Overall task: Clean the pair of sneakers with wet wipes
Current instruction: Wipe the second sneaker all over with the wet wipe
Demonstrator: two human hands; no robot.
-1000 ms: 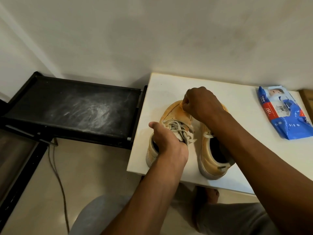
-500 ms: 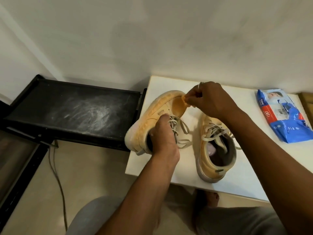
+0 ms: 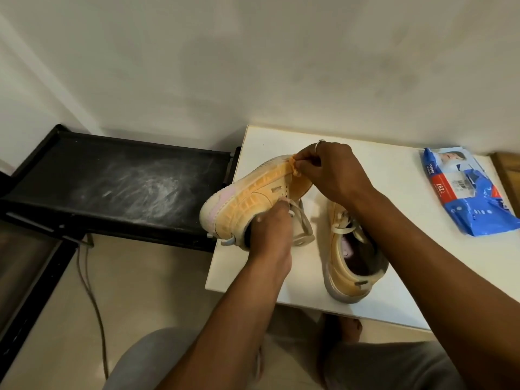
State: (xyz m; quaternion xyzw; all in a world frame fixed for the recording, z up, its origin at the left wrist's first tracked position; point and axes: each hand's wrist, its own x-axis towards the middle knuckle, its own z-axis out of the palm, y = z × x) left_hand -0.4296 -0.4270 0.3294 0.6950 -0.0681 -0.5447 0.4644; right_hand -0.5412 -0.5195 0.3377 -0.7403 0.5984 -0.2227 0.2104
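Left hand (image 3: 270, 235) grips one sneaker (image 3: 253, 192), right hand (image 3: 334, 170) pinches wipe (image 3: 294, 166); pack (image 3: 472, 192) reads "297".

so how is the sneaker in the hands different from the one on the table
The held sneaker is held up, tipped on its side; the table sneaker stands upright on the white table. The left hand grips the held sneaker and the right hand pinches a wipe against it; no hand holds the table sneaker. Both are orange-tan with pale laces.
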